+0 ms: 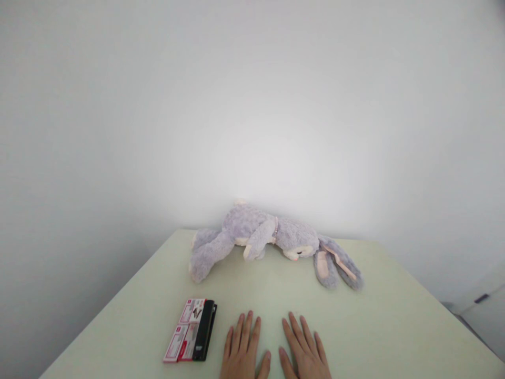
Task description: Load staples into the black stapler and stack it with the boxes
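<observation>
My left hand (pixel 243 350) lies flat on the pale green table (pixel 379 316), palm down with fingers apart, holding nothing. Beside it, my right hand (pixel 303 350) rests the same way, also without anything in it. A black stapler (pixel 204 330) is to the left of my left hand, not touching it. Against the stapler's left side sit small red and white printed boxes (pixel 183 331), one with a picture of a stapler. Beyond both hands, a grey-lilac plush rabbit (pixel 248 223) lies on its side, its long ears stretched out to the right.
A plain white wall (pixel 252 116) rises directly behind the rabbit at the table's far edge. The table's left and right edges slant outward toward me. At the lower right, beyond the table, is a pale surface with a small dark mark (pixel 482 298).
</observation>
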### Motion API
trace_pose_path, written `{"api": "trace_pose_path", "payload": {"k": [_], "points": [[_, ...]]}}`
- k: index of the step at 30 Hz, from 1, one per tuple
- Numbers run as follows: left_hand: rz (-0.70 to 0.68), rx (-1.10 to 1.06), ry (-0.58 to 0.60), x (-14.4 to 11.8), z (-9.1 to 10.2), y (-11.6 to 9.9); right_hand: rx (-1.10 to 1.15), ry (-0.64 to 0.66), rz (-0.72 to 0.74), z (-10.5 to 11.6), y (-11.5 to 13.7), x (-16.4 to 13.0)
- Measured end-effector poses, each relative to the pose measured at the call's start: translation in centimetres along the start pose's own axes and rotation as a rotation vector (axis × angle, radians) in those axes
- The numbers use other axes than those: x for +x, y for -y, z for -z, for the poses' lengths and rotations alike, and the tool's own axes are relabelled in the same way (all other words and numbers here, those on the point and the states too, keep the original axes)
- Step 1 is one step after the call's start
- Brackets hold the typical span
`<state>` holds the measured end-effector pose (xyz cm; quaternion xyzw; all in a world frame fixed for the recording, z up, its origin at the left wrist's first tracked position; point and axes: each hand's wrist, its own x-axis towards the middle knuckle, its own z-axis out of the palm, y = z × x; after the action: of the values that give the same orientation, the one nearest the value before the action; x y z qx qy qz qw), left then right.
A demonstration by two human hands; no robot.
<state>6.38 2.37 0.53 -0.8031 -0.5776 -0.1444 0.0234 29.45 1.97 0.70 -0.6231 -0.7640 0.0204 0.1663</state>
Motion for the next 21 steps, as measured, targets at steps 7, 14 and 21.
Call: {"api": "trace_pose_path", "payload": {"k": [7, 14, 21], "points": [[-0.016, 0.015, -0.041, -0.04, -0.16, 0.14, 0.034, 0.038, -0.015, 0.09, -0.02, 0.09], [-0.031, 0.018, -0.076, -0.05, -0.04, 0.1, 0.063, 0.021, -0.025, 0.11, 0.1, 0.04], [-0.038, 0.056, -0.087, 0.0, 0.14, 0.04, 0.056, 0.065, -0.04, 0.42, 0.21, 0.15]]}}
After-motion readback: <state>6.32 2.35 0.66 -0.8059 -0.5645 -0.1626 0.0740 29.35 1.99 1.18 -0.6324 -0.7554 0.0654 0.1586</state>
